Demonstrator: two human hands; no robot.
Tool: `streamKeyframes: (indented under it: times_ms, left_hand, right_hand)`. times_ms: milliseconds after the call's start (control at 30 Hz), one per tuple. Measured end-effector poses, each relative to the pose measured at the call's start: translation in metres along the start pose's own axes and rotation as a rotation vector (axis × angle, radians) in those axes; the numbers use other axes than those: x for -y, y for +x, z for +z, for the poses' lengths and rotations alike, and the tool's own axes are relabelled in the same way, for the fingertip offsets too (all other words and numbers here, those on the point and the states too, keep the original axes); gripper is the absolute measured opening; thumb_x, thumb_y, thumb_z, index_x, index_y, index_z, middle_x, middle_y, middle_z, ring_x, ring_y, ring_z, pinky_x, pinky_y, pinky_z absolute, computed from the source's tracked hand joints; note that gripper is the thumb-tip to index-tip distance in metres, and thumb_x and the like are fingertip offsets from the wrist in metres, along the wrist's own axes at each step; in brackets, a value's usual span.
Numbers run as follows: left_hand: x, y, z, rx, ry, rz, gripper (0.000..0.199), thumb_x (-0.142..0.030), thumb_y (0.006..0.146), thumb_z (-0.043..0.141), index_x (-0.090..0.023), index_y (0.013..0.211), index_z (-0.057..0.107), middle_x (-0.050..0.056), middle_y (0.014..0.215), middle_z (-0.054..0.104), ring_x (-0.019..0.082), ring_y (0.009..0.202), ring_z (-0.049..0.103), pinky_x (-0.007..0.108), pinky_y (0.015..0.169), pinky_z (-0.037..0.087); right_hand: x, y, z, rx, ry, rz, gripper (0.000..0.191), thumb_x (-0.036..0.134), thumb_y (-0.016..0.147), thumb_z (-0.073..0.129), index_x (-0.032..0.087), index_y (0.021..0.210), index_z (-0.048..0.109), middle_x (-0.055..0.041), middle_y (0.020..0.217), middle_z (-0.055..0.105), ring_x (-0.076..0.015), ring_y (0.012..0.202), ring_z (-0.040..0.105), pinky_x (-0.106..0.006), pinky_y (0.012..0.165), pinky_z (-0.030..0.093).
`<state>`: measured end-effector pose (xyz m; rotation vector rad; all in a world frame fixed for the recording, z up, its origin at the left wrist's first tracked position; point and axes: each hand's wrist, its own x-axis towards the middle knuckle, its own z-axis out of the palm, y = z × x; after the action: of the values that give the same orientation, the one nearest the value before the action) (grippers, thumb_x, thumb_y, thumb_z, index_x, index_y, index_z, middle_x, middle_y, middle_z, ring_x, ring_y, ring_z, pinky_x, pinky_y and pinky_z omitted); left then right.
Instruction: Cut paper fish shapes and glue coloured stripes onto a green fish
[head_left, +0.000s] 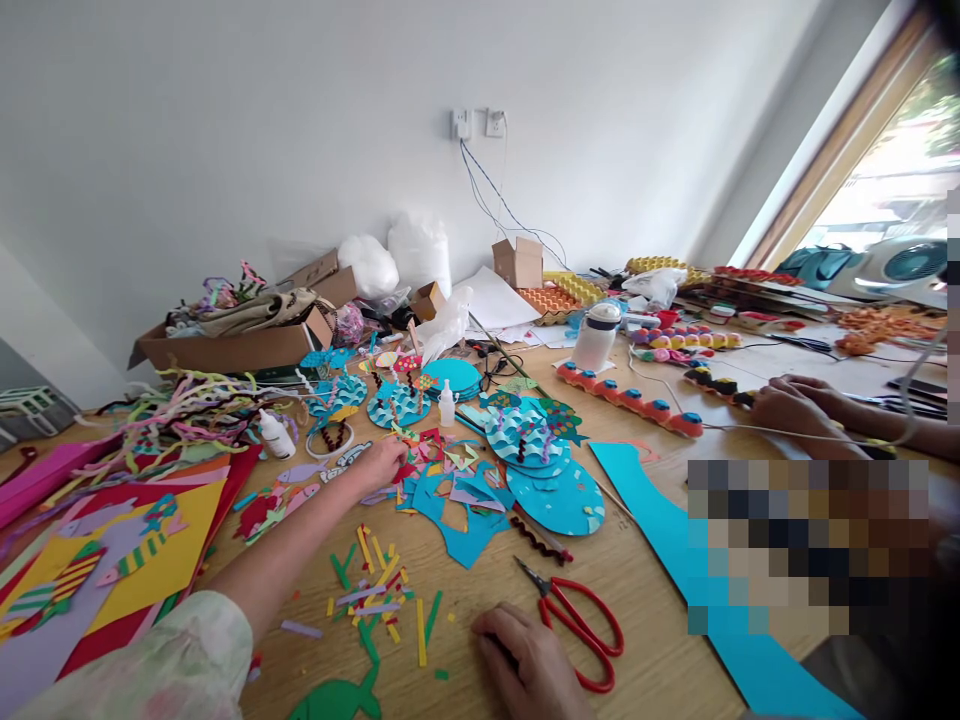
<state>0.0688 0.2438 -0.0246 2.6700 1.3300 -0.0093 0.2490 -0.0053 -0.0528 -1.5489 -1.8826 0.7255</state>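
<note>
My left hand (386,460) reaches over a heap of coloured paper scraps (457,485). Its fingers are pressed together among the pieces, and whatever they pinch is too small to make out. My right hand (529,660) rests on the wooden table with its fingers curled in, nothing showing in them. Beside it lie red-handled scissors (581,625), apart from the fingers. Thin yellow, green and purple paper strips (379,590) are scattered between my hands. A green paper fish (330,700) lies at the front edge of view.
Blue discs with paper fish (525,440), glue bottles (448,405) (276,436) and pipe cleaners (187,420) lie around the heap. Coloured sheets (187,510) are at left, a blue strip (675,550) at right. Another person's hands (799,415) work near egg-carton caterpillars (630,400).
</note>
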Motion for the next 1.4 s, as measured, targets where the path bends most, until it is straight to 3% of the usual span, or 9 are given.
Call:
streamKeyframes:
  times_ms: [267,533,733,1033,1233,1400]
  left_hand:
    - [-0.023,-0.004,-0.014,0.054,0.156,-0.042,0.028,-0.031,0.085,0.052,-0.017,0.109,0.054,0.008,0.113,0.055,0.021,0.097,0.056,0.043,0.081,0.047]
    - [-0.029,-0.004,-0.007,0.036,0.138,-0.103,0.028,-0.030,0.085,0.052,-0.017,0.110,0.053,0.008,0.114,0.055,0.021,0.098,0.056,0.043,0.082,0.046]
    - [-0.015,-0.001,-0.006,-0.028,-0.054,-0.189,0.028,-0.030,0.085,0.052,-0.017,0.110,0.053,0.007,0.112,0.056,0.020,0.094,0.057,0.041,0.079,0.048]
    - [0.008,0.001,-0.021,-0.087,-0.554,-0.251,0.030,-0.032,0.084,0.053,-0.014,0.108,0.055,0.005,0.108,0.057,0.022,0.091,0.058,0.039,0.075,0.050]
    - [0.005,-0.010,-0.025,-0.084,-0.816,-0.226,0.026,-0.030,0.086,0.051,-0.014,0.107,0.054,0.006,0.103,0.059,0.018,0.085,0.060,0.037,0.072,0.051]
    - [-0.010,-0.015,-0.027,-0.121,-0.835,-0.154,0.023,-0.030,0.086,0.051,-0.014,0.101,0.056,0.005,0.094,0.061,0.015,0.076,0.060,0.033,0.066,0.051]
  right_hand:
    - [0.000,0.000,0.001,0.008,-0.002,0.000,0.021,0.015,0.085,0.040,0.017,0.082,0.060,-0.0048,0.080,0.064,-0.0145,0.075,0.060,-0.020,0.065,0.041]
    - [0.000,0.000,0.002,-0.006,-0.002,-0.003,0.022,0.016,0.085,0.040,0.017,0.083,0.061,-0.0049,0.081,0.065,-0.0148,0.075,0.060,-0.021,0.065,0.042]
    - [0.000,0.000,0.000,-0.012,-0.005,0.006,0.021,0.016,0.084,0.040,0.018,0.082,0.061,-0.0045,0.080,0.065,-0.0149,0.075,0.060,-0.021,0.065,0.042]
    - [0.002,0.000,0.001,-0.014,-0.001,0.012,0.021,0.016,0.084,0.041,0.018,0.082,0.062,-0.0043,0.081,0.065,-0.0150,0.075,0.060,-0.021,0.065,0.042]
    - [0.003,-0.001,0.000,-0.033,0.015,0.016,0.022,0.019,0.085,0.040,0.019,0.080,0.061,-0.0041,0.078,0.064,-0.0147,0.073,0.059,-0.022,0.064,0.042]
    - [0.005,-0.001,-0.001,-0.038,0.040,0.016,0.023,0.017,0.084,0.039,0.018,0.080,0.062,-0.0047,0.079,0.064,-0.0154,0.074,0.059,-0.023,0.065,0.042]
